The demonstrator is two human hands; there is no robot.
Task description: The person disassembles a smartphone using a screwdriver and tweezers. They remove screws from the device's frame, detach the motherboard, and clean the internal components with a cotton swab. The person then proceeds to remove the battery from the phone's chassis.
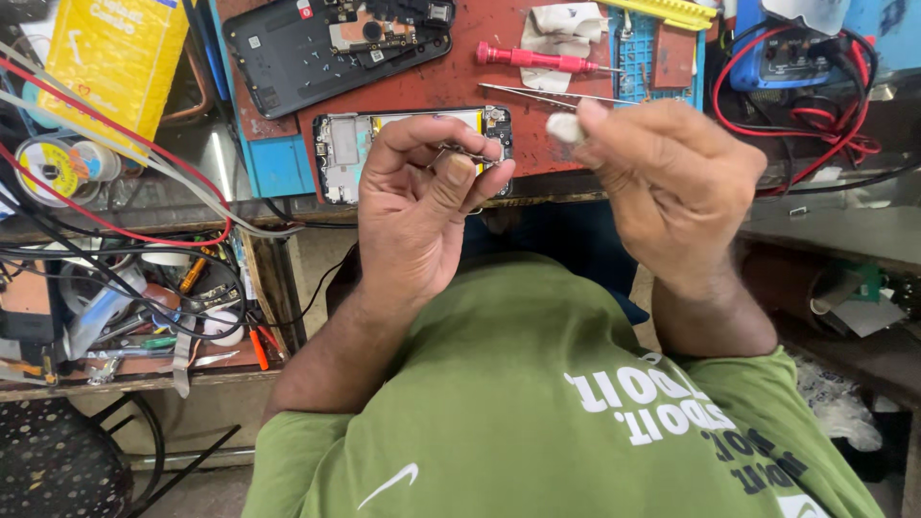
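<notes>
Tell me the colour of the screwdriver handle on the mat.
Red screwdriver, seen in the head view.

At twelve o'clock a red mat (460, 86) covers the tabletop (173, 206). An opened phone with its board bared (338, 144) lies at the mat's near edge, and a dark phone back cover (288, 58) sits at eleven o'clock. A red screwdriver (537, 59) and thin tweezers (552, 96) rest at one o'clock, near a crumpled cloth (561, 29). A yellow packet (115, 58) stands at ten o'clock, a blue meter with red leads (782, 58) at two o'clock. A lower shelf (125, 374) at eight o'clock holds cluttered tools.
</notes>
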